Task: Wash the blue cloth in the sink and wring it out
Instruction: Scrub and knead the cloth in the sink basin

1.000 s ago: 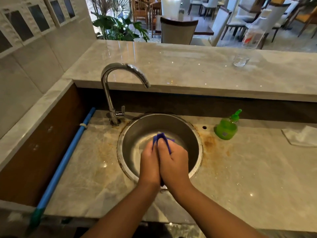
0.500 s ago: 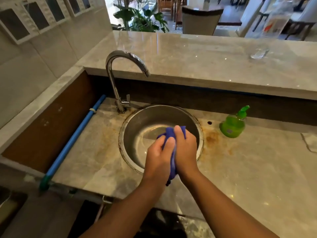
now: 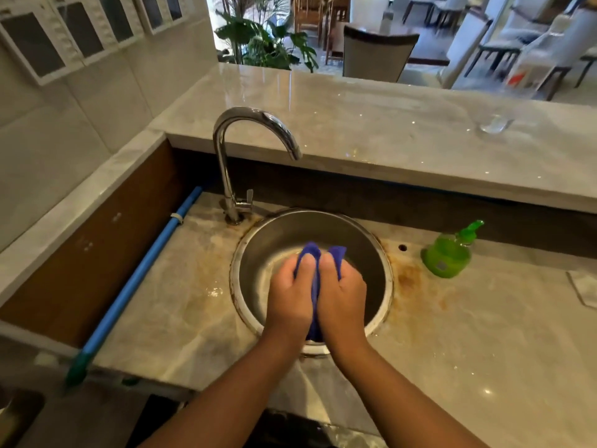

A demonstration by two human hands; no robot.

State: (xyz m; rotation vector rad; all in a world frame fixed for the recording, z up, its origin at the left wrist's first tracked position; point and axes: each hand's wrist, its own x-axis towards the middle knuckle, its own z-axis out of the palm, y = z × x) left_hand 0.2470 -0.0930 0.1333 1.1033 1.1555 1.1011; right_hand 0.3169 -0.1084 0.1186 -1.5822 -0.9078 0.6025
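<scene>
Right hand [image 3: 343, 295] now level with left hand [image 3: 291, 299], blue cloth [image 3: 310, 251] between, over sink [image 3: 323, 226]

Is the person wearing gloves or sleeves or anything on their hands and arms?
No. The left hand and right hand are bare: no gloves, and no rings that I can see. The left forearm and right forearm are bare too, with no sleeves, watch or bracelet in view.

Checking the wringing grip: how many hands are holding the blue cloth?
2. The left hand grips the blue cloth on its left side, the right hand on its right, pressed together over the sink.
</scene>
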